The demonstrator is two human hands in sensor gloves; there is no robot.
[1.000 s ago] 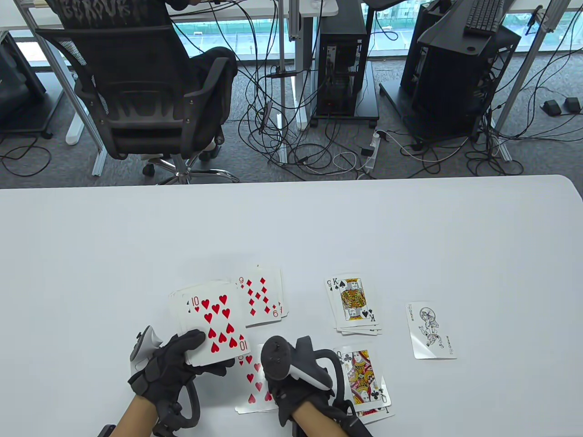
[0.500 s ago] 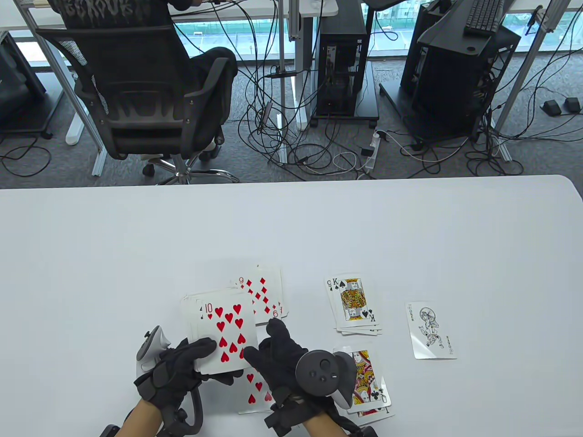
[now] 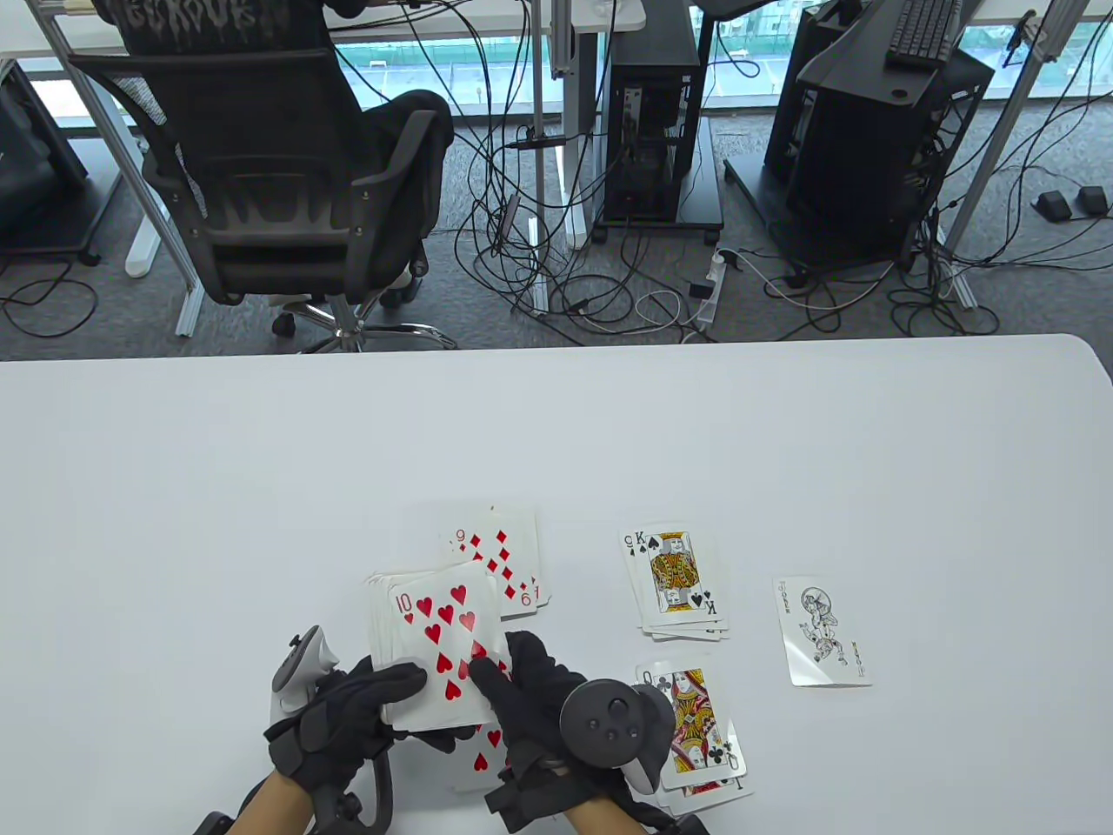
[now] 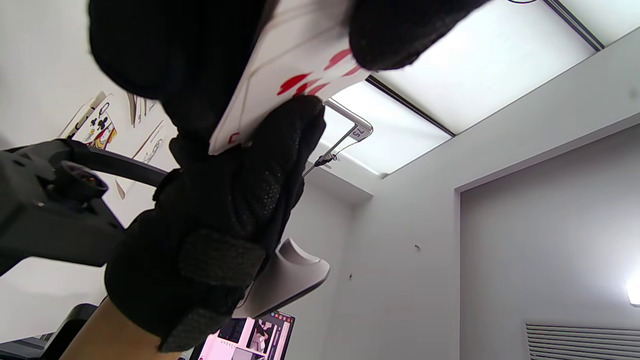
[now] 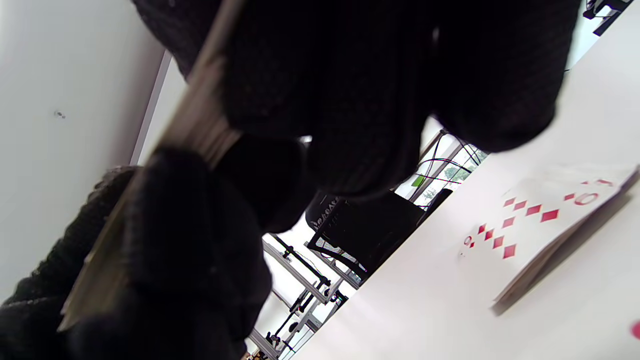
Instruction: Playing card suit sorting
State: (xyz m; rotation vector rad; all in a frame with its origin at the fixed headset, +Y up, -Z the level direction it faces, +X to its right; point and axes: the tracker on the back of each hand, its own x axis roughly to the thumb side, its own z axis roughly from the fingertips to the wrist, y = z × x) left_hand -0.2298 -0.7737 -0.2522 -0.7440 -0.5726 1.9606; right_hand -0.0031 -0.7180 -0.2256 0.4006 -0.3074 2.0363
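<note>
My left hand [image 3: 348, 713] holds a fanned stack of cards face up above the table, with the ten of hearts [image 3: 442, 645] on top. My right hand [image 3: 530, 696] touches the ten of hearts at its right lower edge, thumb on its face. The left wrist view shows the card [image 4: 295, 70] between both hands' fingers. On the table lie a diamonds pile topped by the nine [image 3: 500, 557], a hearts pile [image 3: 483, 761] partly hidden under my hands, a spades pile topped by the king [image 3: 674, 578], a clubs pile topped by the queen [image 3: 696, 722], and a joker [image 3: 822, 633].
The white table [image 3: 556, 435] stretches far beyond the cards. Its far edge runs across the middle of the table view. An office chair [image 3: 261, 174], cables and computer towers stand on the floor behind it.
My right hand came up from the hearts pile and moved left onto the ten of hearts. My left hand shifted the stack a little to the right.
</note>
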